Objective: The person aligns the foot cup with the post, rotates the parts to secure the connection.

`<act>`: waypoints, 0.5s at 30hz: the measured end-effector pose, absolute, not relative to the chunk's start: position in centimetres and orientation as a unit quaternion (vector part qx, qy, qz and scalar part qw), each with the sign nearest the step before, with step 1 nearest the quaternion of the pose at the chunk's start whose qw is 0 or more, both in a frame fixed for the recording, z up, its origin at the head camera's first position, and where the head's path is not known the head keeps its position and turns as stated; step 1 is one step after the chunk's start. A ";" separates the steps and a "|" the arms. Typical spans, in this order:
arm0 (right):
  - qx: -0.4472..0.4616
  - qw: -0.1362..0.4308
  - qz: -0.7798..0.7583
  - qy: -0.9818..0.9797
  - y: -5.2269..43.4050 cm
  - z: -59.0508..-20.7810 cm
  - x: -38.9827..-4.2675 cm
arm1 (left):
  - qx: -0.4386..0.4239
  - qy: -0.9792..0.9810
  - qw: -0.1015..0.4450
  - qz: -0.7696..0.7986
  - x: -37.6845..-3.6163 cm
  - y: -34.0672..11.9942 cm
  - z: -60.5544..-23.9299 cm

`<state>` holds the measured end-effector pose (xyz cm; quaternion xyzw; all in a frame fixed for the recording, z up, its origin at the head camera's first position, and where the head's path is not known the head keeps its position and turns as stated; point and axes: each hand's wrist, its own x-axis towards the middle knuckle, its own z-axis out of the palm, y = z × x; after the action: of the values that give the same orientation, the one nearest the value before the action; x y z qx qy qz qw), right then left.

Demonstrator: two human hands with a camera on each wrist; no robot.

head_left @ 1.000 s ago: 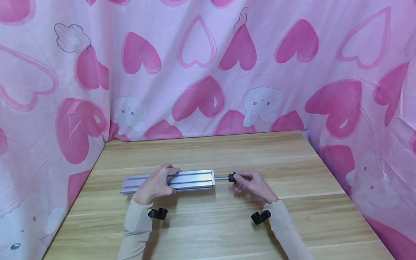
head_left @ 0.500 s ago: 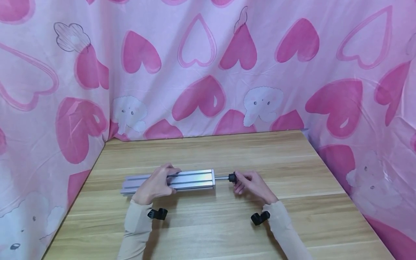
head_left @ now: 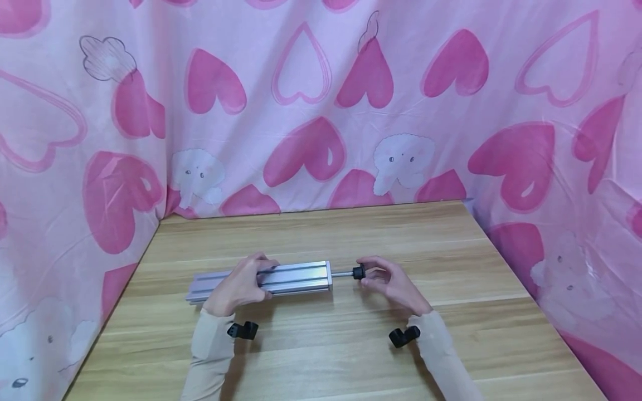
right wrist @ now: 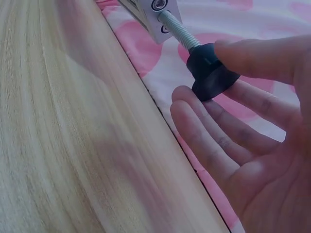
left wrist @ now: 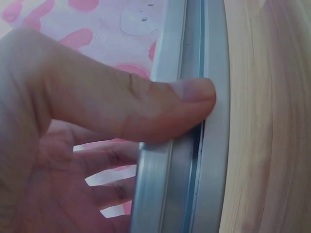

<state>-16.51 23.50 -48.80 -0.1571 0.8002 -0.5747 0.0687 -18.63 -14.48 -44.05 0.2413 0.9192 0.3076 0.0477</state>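
Note:
A silver aluminium extrusion profile (head_left: 296,277) is held a little tilted over the wooden table. My left hand (head_left: 243,284) grips it across the middle, with the thumb (left wrist: 189,97) along a slot and the other fingers on the far side. From the right end plate sticks a threaded rod (right wrist: 180,31) that ends in a black levelling foot (right wrist: 211,70). My right hand (head_left: 393,284) is at this foot. Its thumb touches the foot's side, and the other fingers arch loosely round it. The index fingertip is hidden behind the foot in the right wrist view.
The wooden tabletop (head_left: 321,345) spreads under both hands. A pink curtain (head_left: 311,150) with hearts stands along its back and sides. Black camera mounts sit on the left sleeve (head_left: 213,340) and the right sleeve (head_left: 436,340).
The fingers of my right hand have spread wider round the levelling foot, the index rising and the thumb dropping below. The left hand and the profile keep their place.

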 end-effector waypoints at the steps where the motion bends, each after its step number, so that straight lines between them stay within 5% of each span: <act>1: -0.156 0.068 -0.572 0.802 23.5 -48.8 -16.5 | 0.241 0.919 0.048 0.308 -18.6 -14.5 -44.0; 15: -0.146 0.067 -0.565 0.809 23.4 -48.9 -16.7 | 0.237 0.922 0.050 0.303 -18.5 -14.4 -44.0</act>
<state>-16.70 23.42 -48.87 -0.1462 0.8093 -0.5649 0.0674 -18.50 -14.36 -43.97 0.2374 0.9215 0.3032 0.0500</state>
